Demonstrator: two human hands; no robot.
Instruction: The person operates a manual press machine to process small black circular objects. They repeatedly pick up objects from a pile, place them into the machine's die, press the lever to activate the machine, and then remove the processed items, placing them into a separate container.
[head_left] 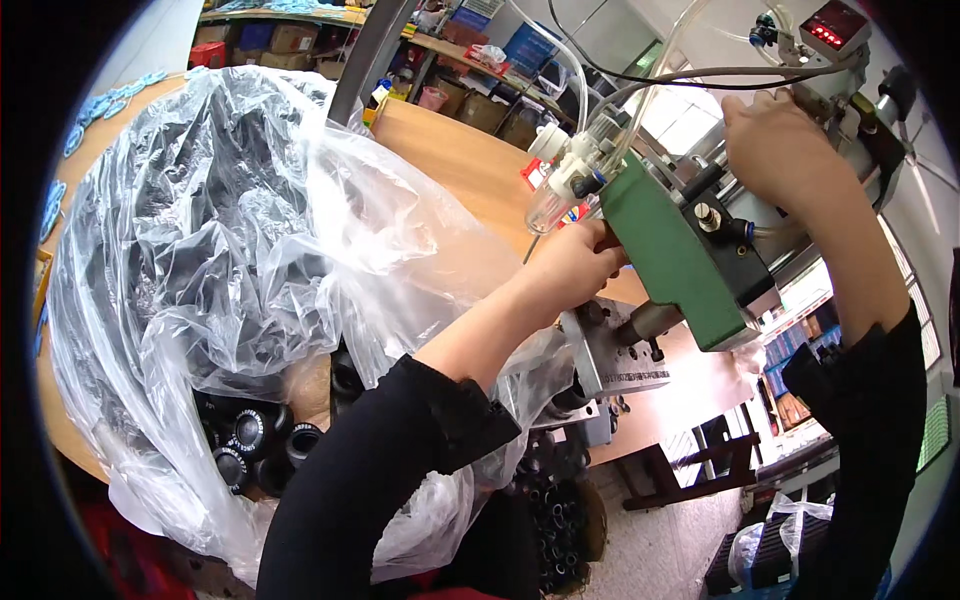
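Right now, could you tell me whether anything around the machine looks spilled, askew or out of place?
Nothing looks spilled or damaged. The clear plastic bag of black parts sprawls open over the wooden table. The left hand is by the green machine; the right hand rests on top.

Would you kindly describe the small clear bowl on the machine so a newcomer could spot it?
Start at the green metal machine block on the wooden table. At its upper left corner hangs a small clear plastic bowl, just above the left hand; it alone is see-through and rounded.

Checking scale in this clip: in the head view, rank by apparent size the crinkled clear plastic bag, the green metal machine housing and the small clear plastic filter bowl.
1. Crinkled clear plastic bag, by far.
2. Green metal machine housing.
3. Small clear plastic filter bowl.
The bag lies nearer the camera, exaggerating its lead.
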